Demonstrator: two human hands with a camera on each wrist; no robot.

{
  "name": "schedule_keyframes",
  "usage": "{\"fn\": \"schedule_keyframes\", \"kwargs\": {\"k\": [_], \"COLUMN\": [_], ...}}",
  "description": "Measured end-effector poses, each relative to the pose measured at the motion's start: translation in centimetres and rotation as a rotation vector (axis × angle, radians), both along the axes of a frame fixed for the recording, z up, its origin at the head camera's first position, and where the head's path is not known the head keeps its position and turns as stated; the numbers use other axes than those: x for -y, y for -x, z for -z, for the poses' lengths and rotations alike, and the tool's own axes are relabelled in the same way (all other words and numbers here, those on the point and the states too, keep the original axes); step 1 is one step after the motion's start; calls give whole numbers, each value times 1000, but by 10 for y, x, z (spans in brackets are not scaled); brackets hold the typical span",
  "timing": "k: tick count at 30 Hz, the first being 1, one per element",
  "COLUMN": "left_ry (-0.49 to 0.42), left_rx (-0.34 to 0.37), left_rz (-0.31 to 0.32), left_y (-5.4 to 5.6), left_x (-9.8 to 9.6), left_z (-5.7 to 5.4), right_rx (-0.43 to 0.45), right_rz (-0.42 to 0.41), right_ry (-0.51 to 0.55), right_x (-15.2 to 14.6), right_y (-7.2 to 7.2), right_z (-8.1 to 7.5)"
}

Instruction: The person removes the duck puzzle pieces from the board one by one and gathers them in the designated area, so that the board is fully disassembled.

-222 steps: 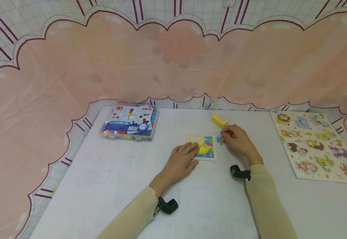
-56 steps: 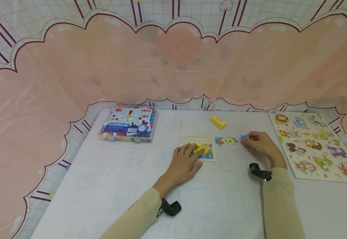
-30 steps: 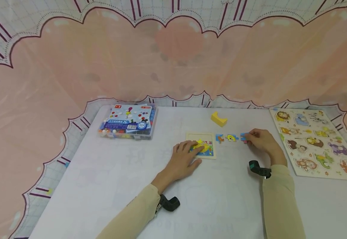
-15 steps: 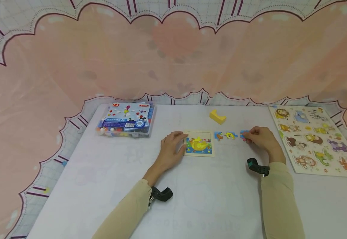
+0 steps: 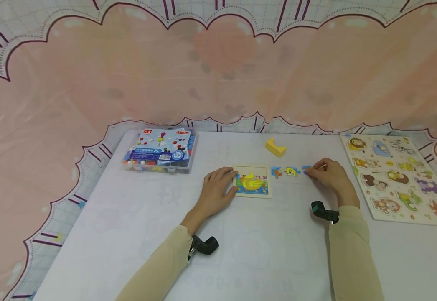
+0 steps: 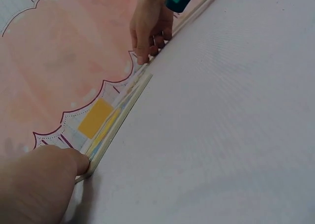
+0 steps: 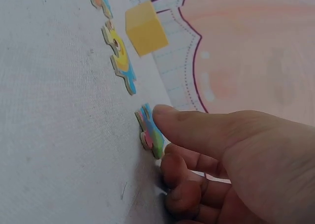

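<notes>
A small framed jigsaw puzzle [image 5: 252, 195] with a yellow duck picture lies on the table, its upper strip bare. My left hand [image 5: 216, 190] rests at the frame's left side, index finger and thumb touching the edge; the left wrist view shows the thumb [image 6: 78, 160] at a corner. To the right, two loose puzzle pieces [image 5: 291, 171] lie in a row. At the row's right end my right hand [image 5: 329, 175] pinches a third blue puzzle piece [image 7: 150, 132] low at the tabletop, thumb on its far edge and fingers curled beside it.
A yellow notched block [image 5: 275, 148] sits behind the puzzle pieces. A clear plastic box [image 5: 160, 152] of colored balls stands at the back left. A large animal puzzle board [image 5: 402, 179] lies at the right. Patterned cloth [image 5: 218, 83] hangs behind the white table [image 5: 256, 255].
Loose pieces now form a row right of the frame; the right hand has moved right along it. The left hand has slid left off the duck picture to the frame's edge.
</notes>
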State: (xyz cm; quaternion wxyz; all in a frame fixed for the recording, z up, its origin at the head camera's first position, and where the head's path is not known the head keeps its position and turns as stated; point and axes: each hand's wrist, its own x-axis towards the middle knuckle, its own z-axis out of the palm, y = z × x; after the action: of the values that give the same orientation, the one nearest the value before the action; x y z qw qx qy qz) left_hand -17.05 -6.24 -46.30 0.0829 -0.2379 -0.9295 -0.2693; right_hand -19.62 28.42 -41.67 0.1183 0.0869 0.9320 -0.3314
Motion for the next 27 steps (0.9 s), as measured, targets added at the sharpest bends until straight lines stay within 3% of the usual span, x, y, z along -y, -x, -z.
{"fn": "schedule_keyframes", "kwargs": {"k": [11,16,22,27], "left_ry": [7,11,17,24], "left_rx": [4,-2,10,21], "left_rz": [3,2,0,-2], "left_y": [0,0,0,0], "left_x": [1,2,1,0], "left_z": [0,0,0,0], "right_rx": [21,-74,-216,-276], "right_rz": [-20,-33,-110,-154], "right_ry": [9,11,31,67], "right_x": [-3,4,26,48], "right_y": [1,3,10,14], "right_z": [0,0,4,8]}}
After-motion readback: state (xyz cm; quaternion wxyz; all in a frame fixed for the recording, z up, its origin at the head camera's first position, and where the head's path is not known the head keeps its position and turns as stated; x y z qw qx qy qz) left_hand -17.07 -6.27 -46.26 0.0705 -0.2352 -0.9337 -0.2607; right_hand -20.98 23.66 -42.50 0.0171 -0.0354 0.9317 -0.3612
